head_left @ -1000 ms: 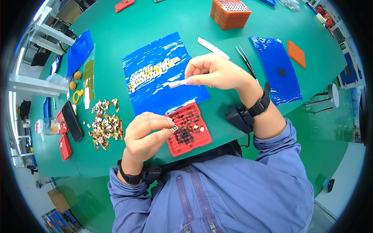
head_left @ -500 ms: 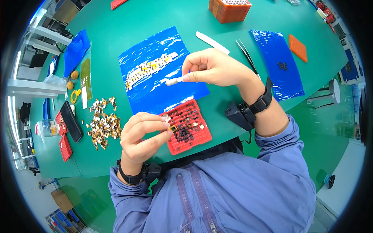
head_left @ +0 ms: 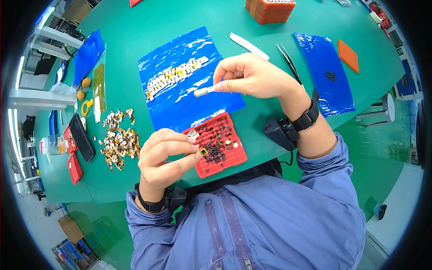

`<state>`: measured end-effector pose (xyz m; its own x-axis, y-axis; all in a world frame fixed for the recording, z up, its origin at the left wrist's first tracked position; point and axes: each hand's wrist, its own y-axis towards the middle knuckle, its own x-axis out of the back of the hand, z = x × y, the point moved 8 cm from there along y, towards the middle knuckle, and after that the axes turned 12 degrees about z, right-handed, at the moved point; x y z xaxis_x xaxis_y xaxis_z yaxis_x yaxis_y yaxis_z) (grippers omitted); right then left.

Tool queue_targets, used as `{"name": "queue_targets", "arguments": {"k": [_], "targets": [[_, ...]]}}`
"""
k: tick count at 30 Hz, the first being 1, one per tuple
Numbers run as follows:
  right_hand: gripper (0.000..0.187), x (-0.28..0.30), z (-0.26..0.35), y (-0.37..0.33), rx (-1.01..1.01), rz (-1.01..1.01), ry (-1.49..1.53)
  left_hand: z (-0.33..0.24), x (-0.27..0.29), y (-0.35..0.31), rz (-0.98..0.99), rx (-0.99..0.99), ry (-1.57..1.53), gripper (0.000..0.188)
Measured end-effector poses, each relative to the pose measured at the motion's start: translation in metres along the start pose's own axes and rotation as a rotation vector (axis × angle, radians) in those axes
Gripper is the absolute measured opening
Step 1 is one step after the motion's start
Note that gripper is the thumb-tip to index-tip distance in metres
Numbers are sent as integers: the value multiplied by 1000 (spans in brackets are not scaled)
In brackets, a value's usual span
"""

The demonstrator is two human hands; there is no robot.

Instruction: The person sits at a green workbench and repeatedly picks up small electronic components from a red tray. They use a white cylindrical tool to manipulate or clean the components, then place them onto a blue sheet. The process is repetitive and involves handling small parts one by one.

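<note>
My left hand [head_left: 167,155] is over the left edge of a red tray [head_left: 231,167], thumb and forefinger pinching a small square part with a yellow frame and dark centre [head_left: 203,152]. Several small black parts [head_left: 216,155] lie in the tray, with a few pale squares [head_left: 235,145] among them. A crumpled whitish piece [head_left: 193,135] shows by my left fingertips. Higher up, over a blue sheet [head_left: 168,112], my right hand [head_left: 252,76] is closed on a short pale stick with a greyish, thicker end [head_left: 201,92]. That end points left, toward a slanting row of white-and-yellow pieces [head_left: 175,75].
To the left lies a loose heap of small white-and-brown pieces [head_left: 120,146], near a black case [head_left: 82,137]. Tweezers [head_left: 289,60] and a white strip [head_left: 249,46] lie beyond my right hand. Another blue sheet [head_left: 330,92] bears small black parts. An orange stack [head_left: 270,11] stands far back.
The view has shifted slightly. Both hands keep their holds and nearly the same places; the yellow-framed part shows more plainly at my left fingertips.
</note>
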<state>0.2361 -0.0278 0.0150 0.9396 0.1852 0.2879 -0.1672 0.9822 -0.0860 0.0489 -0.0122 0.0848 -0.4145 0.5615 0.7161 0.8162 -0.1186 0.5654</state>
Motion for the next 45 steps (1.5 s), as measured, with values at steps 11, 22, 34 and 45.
{"name": "queue_targets", "arguments": {"k": [11, 22, 34, 45], "targets": [[12, 3, -1, -1, -10, -37, -9, 81, 26, -12, 155, 651, 69, 10], [20, 5, 6, -1, 38, -93, -75, 156, 23, -33, 331, 699, 342, 12], [20, 6, 2, -2, 16, -100, -127, 161, 19, -34, 405, 713, 299, 11], [18, 4, -1, 1, 13, -83, -66, 153, 36, -33, 282, 741, 362, 19]]}}
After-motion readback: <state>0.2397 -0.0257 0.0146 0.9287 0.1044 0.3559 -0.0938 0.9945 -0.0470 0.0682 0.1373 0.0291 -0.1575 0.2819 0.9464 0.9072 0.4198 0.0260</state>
